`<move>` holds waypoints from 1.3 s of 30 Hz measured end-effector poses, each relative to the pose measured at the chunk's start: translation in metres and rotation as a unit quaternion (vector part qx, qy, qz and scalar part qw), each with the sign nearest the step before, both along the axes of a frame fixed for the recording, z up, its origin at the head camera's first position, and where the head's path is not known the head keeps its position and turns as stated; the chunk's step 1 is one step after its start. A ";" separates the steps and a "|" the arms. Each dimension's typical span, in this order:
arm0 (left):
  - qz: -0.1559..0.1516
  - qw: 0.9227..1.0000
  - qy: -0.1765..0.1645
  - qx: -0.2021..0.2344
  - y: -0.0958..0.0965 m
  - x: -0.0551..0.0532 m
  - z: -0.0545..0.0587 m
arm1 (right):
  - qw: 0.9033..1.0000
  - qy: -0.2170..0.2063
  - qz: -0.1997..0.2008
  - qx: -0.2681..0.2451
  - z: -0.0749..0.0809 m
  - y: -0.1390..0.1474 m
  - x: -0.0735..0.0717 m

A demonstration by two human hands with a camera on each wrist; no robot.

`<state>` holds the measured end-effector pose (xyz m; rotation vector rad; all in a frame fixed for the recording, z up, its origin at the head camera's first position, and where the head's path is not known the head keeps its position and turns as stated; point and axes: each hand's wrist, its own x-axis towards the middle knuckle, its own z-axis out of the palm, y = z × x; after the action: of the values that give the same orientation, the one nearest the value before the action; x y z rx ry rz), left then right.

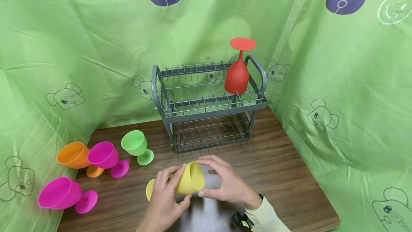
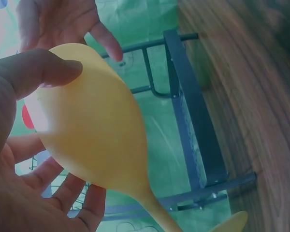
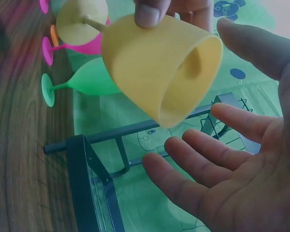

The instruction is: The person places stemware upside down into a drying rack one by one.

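Note:
A yellow goblet is tipped on its side above the table, its mouth facing right and its foot to the left. My left hand grips the bowl, with the thumb on one side and the fingers on the other, as the left wrist view shows. Beside the goblet's mouth is my right hand, its fingers spread and slightly bent. In the right wrist view, the right palm faces the goblet's rim with a gap between them.
Behind the hands stands a grey two-tier dish rack, with a red goblet upside down on its upper right. At left on the wooden table stand a green goblet, an orange one and two magenta ones. Green cloth surrounds the table.

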<state>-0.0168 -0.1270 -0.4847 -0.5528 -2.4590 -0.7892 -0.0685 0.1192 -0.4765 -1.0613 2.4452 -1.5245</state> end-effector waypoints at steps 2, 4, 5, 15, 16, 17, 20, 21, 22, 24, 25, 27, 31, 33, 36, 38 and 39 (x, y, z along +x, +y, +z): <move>-0.002 1.000 -0.004 -0.010 0.002 0.000 0.001 | 1.000 0.002 0.002 0.002 -0.001 -0.002 0.000; -0.003 1.000 -0.011 -0.020 0.003 0.001 0.002 | 1.000 0.000 0.003 0.002 -0.002 -0.003 0.000; -0.003 1.000 -0.013 -0.025 0.004 0.001 0.002 | 1.000 -0.004 0.002 0.000 -0.003 -0.003 0.001; -0.007 0.997 -0.024 -0.071 0.006 0.001 0.005 | 0.999 -0.026 -0.006 -0.025 -0.005 -0.008 0.003; -0.007 0.997 -0.024 -0.073 0.006 0.000 0.005 | 0.999 -0.028 -0.008 -0.026 -0.005 -0.008 0.003; -0.007 0.997 -0.023 -0.076 0.007 0.000 0.006 | 0.999 -0.031 -0.010 -0.027 -0.005 -0.009 0.003; -0.007 0.996 -0.020 -0.083 0.007 0.000 0.006 | 0.999 -0.029 -0.015 -0.030 -0.007 -0.010 0.004; -0.008 0.996 -0.020 -0.082 0.007 0.000 0.005 | 0.999 -0.033 -0.019 -0.029 -0.007 -0.010 0.004; -0.009 0.996 -0.019 -0.082 0.006 -0.001 0.005 | 0.999 -0.037 -0.022 -0.029 -0.008 -0.010 0.004; -0.010 0.997 -0.018 -0.081 0.007 -0.001 0.005 | 0.998 -0.041 -0.029 -0.029 -0.009 -0.011 0.005; -0.011 0.997 -0.017 -0.078 0.007 -0.001 0.004 | 0.998 -0.048 -0.033 -0.031 -0.009 -0.010 0.005; -0.014 0.998 -0.021 -0.066 0.008 -0.002 0.004 | 0.996 -0.064 -0.041 -0.038 -0.009 -0.010 0.004; -0.005 1.000 -0.012 -0.015 0.011 -0.002 0.004 | 0.993 -0.079 -0.052 -0.075 -0.009 -0.008 0.002; 0.002 1.000 -0.003 0.028 0.013 -0.002 0.005 | 0.990 -0.084 -0.056 -0.103 -0.008 -0.007 0.000; 0.013 0.995 0.028 0.096 0.016 -0.003 0.006 | 0.984 -0.089 -0.060 -0.144 -0.007 -0.006 -0.002; 0.017 0.990 0.052 0.133 0.017 -0.004 0.007 | 0.980 -0.089 -0.060 -0.170 -0.007 -0.006 -0.004; 0.022 0.987 0.064 0.147 0.018 -0.005 0.007 | 0.978 -0.089 -0.061 -0.181 -0.006 -0.006 -0.004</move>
<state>-0.0214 -0.1088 -0.4772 -0.4242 -2.1789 -1.0410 -0.0726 0.1133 -0.4829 -0.7842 2.1997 -2.0623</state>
